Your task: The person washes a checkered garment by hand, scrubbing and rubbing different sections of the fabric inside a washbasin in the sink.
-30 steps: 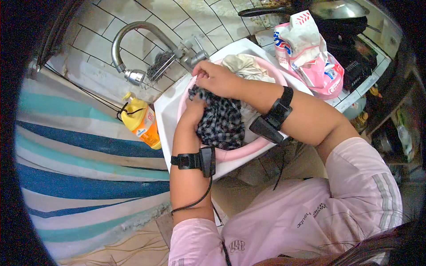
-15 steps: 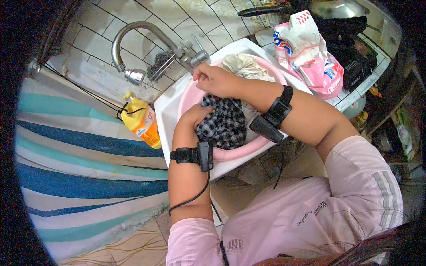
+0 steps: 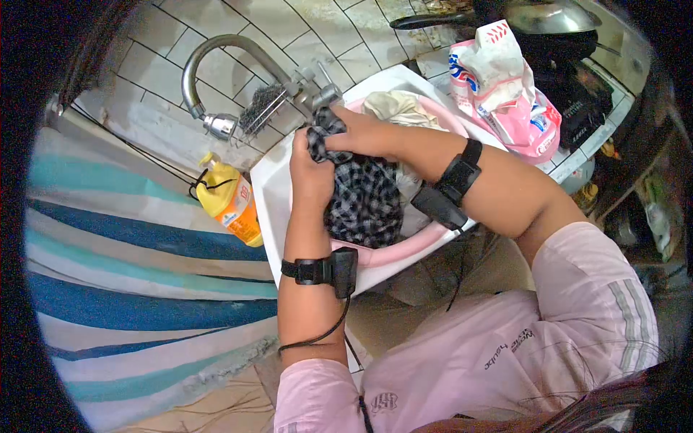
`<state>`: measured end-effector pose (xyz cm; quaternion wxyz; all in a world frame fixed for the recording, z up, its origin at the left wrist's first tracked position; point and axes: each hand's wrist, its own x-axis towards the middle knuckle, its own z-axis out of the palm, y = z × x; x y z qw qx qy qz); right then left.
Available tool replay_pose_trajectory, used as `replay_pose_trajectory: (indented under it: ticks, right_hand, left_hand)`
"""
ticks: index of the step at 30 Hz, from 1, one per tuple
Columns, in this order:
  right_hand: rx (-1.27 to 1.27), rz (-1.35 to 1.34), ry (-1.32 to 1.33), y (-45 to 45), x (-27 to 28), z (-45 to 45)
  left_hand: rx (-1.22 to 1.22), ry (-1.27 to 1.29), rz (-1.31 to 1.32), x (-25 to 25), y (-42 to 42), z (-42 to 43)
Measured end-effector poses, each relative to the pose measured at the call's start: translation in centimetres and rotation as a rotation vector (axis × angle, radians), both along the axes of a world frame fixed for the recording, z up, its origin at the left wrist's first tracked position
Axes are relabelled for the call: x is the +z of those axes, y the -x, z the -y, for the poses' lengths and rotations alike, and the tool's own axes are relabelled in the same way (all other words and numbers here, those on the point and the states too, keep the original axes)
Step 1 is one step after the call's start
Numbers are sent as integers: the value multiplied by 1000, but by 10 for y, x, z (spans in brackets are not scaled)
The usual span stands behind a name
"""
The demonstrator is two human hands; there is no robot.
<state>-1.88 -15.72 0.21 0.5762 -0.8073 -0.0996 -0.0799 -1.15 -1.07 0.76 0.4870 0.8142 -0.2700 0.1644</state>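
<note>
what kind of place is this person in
Most likely a home kitchen, though only a corner shows: a curved metal faucet stands at a white sink, and a metal lid tops dark cookware close by.

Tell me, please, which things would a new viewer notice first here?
The eye would probably fall first on the checked cloth, partly in the pink basin in the white sink, one part gripped by the left hand and right hand. Next would be the yellow bottle left of the sink, then the pink-and-white bag at the sink's right.
</note>
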Motion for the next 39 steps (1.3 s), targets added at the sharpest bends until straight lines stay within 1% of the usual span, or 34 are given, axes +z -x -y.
replay_pose_trajectory:
  ticks: [1,2,4,5,6,8,9,10,12,13,14,16,17,18,20,22,24,26,27,28,29,30,31,32,34,35,36,38,39]
  right_hand:
    - [87,-15,0,-5,0,3]
    - [92,-18,2,-5,0,3]
    - [1,165,136,-5,1,4]
    - [-47,272,171,-12,-9,2]
    - [-45,271,173,-13,-8,3]
    - [-160,130,98,-15,-5,7]
    - [-215,248,61,-18,-7,10]
    - [-216,246,61,-20,-8,13]
    - [-383,322,-1,-26,-10,19]
    - [-393,303,-119,-33,-13,20]
    - [-395,302,-119,-37,-17,21]
    - [-387,406,-204,-39,-19,21]
    - [-320,399,-189,-34,-15,20]
    - [-319,399,-189,-29,-13,18]
    - [-189,386,-53,-21,-8,13]
    - [-168,350,-19,-22,-12,8]
    - [-138,276,49,-22,-13,6]
    - [-148,247,85,-22,-12,6]
    - [-240,271,141,-24,-14,6]
    - [-333,294,196,-26,-15,7]
    - [-333,293,195,-28,-15,8]
    - [-268,328,100,-29,-15,9]
    - [-203,364,6,-30,-16,9]
    - [-203,363,6,-30,-17,8]
    - [-181,503,105,-20,-15,-3]
    - [-106,492,239,-15,-14,-6]
    - [-101,494,239,-6,-8,-9]
    - [18,447,364,11,4,-14]
    - [11,481,379,12,5,-15]
  left_hand:
    - [-10,-100,43,-2,-6,-4]
    - [-6,-98,40,-6,-6,-4]
    - [-117,25,75,-7,-1,1]
    - [-113,-68,29,-10,-7,-4]
    - [-110,-66,28,-10,-7,-6]
    - [-286,-120,63,-12,-7,-8]
    - [-276,-150,-98,-12,-3,-8]
    - [-277,-150,-99,-13,0,-10]
    - [-219,-413,-167,-13,6,-12]
    - [-224,-514,-369,-13,3,-19]
    - [-227,-515,-369,-21,-11,-26]
    - [-126,-841,-650,-41,-44,-35]
    - [-73,-927,-639,-48,-50,-36]
    - [-4,-939,-559,-49,-53,-35]
    - [127,-866,-386,-52,-58,-33]
    - [204,-693,-255,-45,-56,-29]
    - [204,-493,-177,-37,-52,-26]
    - [107,-271,-137,-32,-45,-25]
    - [-17,-146,-161,-28,-36,-26]
    - [-17,-146,-162,-18,-21,-20]
    - [-126,-66,-165,-6,-1,-9]
    - [-235,14,-169,0,8,-2]
    - [-249,-35,-148,-13,-1,-2]
    - [-249,-35,-148,-16,-3,-1]
    - [-196,-57,-221,-19,-4,1]
    - [-161,-47,-219,-20,-3,-2]
    - [-156,-46,-218,-18,-5,-4]
    - [-257,-251,-238,-14,-12,-7]
    - [-270,-201,-136,-15,-11,-4]
